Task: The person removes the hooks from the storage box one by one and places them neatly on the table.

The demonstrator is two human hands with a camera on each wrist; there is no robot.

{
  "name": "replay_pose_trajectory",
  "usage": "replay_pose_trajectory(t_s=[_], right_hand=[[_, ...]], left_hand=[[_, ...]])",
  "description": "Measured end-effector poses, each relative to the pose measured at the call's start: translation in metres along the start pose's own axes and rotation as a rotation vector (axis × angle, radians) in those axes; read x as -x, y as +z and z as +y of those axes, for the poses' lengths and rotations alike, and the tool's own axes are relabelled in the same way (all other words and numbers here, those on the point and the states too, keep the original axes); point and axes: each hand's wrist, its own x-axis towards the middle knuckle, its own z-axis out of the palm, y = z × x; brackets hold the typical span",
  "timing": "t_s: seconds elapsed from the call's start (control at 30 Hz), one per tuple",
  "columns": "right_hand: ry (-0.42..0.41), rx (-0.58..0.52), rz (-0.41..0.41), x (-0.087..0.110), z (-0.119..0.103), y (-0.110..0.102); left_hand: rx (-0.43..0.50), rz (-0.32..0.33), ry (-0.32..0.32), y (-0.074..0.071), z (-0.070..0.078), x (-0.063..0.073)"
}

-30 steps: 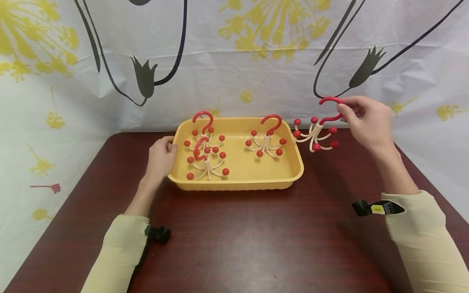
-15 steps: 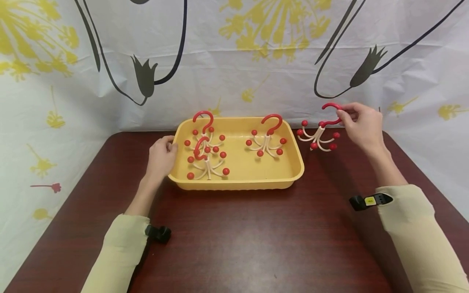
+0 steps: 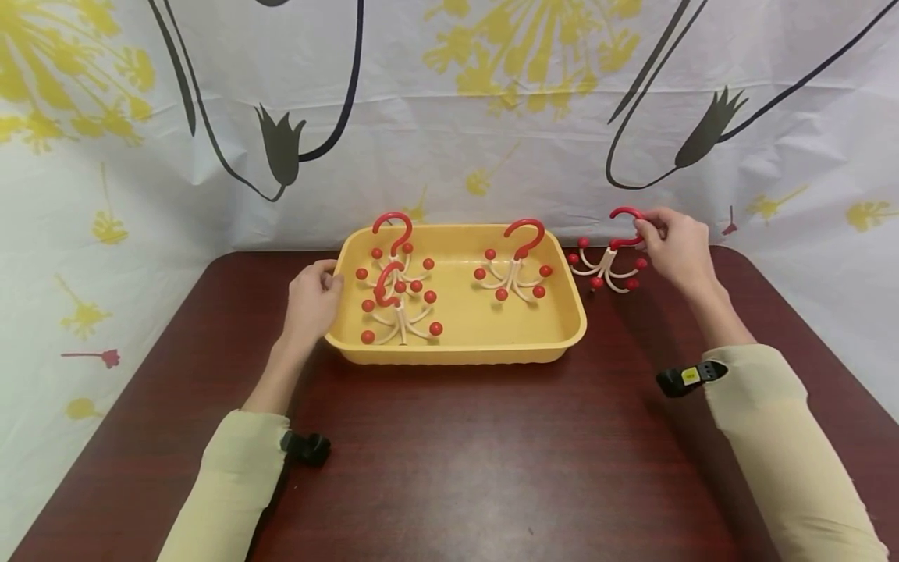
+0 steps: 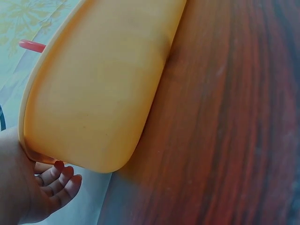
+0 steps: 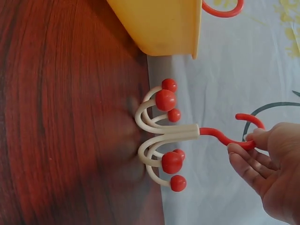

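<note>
My left hand (image 3: 311,300) grips the left end of a yellow plastic tub (image 3: 449,356); in the left wrist view its fingers curl under the rim, thumb hidden. My right hand (image 3: 677,246) pinches the red hook of a multi-hook hanger (image 5: 180,132), to the right of the tub. The hanger is upright, its cream arms curving out to red balls low over the table; whether they touch it I cannot tell. Inside the tub, similar hangers stand: one on the right (image 3: 515,269), and two on the left, a front one (image 3: 402,316) partly covering a back one (image 3: 393,261).
A dark red-brown wooden table (image 3: 492,453) carries the tub near its back edge. Right behind it hangs a white sheet (image 3: 449,140) with yellow and grey flower prints. The tub's right wall (image 3: 572,300) stands close beside the held hanger.
My right hand has lowered the hanger toward the table and shifted slightly left. The left hand keeps its grip on the tub, and the hangers inside have not moved.
</note>
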Motion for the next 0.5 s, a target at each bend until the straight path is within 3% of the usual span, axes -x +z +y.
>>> replay_pose_trajectory(t_s=[0.5], right_hand=[[0.027, -0.021, -0.024, 0.0054, -0.0022, 0.0010]], left_hand=[[0.000, -0.002, 0.001, -0.0009, 0.0019, 0.0012]])
